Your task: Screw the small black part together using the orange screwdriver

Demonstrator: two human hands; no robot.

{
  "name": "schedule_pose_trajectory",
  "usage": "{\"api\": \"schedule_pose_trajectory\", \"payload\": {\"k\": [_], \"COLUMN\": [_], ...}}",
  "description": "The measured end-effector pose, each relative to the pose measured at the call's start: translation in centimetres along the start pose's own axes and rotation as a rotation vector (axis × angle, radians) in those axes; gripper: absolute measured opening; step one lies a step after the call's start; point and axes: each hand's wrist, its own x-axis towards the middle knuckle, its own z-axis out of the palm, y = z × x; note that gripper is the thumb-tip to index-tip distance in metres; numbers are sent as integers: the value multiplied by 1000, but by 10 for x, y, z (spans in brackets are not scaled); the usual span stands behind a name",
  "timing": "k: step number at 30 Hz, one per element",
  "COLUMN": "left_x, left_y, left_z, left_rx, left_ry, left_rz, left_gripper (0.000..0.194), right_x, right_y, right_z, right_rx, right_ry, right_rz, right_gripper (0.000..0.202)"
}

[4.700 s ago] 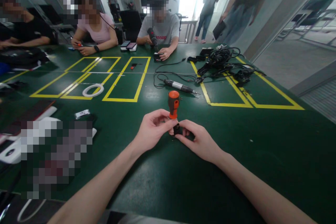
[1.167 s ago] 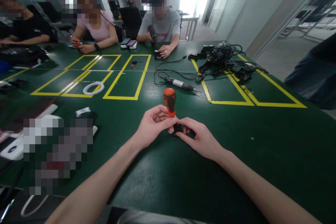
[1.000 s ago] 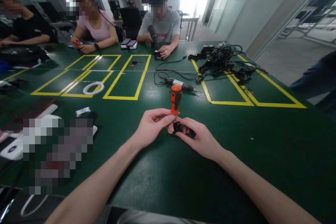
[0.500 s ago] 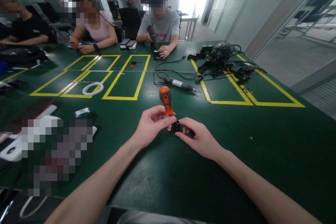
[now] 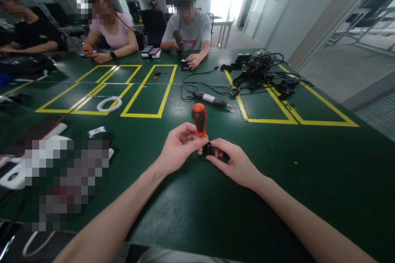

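Note:
In the head view my left hand [image 5: 180, 147] is closed around the lower end of a screwdriver [image 5: 200, 119] with an orange and dark grey handle. The handle points up, nearly upright, and the fingers hide the shaft. Just beneath it a small black part [image 5: 208, 148] with a short round tube on top rests at the table surface. My right hand [image 5: 233, 158] pinches this part from the right between thumb and fingers. The part's exact kind cannot be made out, and both hands cover much of it.
On the green table [image 5: 265, 213] lie a corded electric screwdriver [image 5: 211, 98], tangled black cables [image 5: 259, 68] and a white ring [image 5: 109, 104]. A white device [image 5: 43, 154] stands at left. Across the table a person [image 5: 188, 28] holds a drill; other people sit further left.
The screwdriver handle has shifted slightly right and turned about its axis, and it stands more upright. Both hands keep nearly the same place.

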Motion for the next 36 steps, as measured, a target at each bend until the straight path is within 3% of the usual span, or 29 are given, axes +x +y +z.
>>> {"api": "schedule_pose_trajectory", "payload": {"k": [6,18,25,36], "left_x": [-1,0,-2,0], "left_y": [-1,-5,2,-2], "left_z": [-1,1,-1,3], "left_rx": [-14,18,72,9], "left_ry": [-31,42,-53,-7], "left_rz": [-7,31,84,13], "left_gripper": [42,38,31,39], "right_x": [0,0,0,0], "right_y": [2,1,1,1], "right_z": [1,0,0,0], "right_rx": [-8,-8,-14,3], "right_ry": [14,5,8,9], "right_rz": [-8,-8,0,-3], "right_gripper": [15,13,15,12]}}
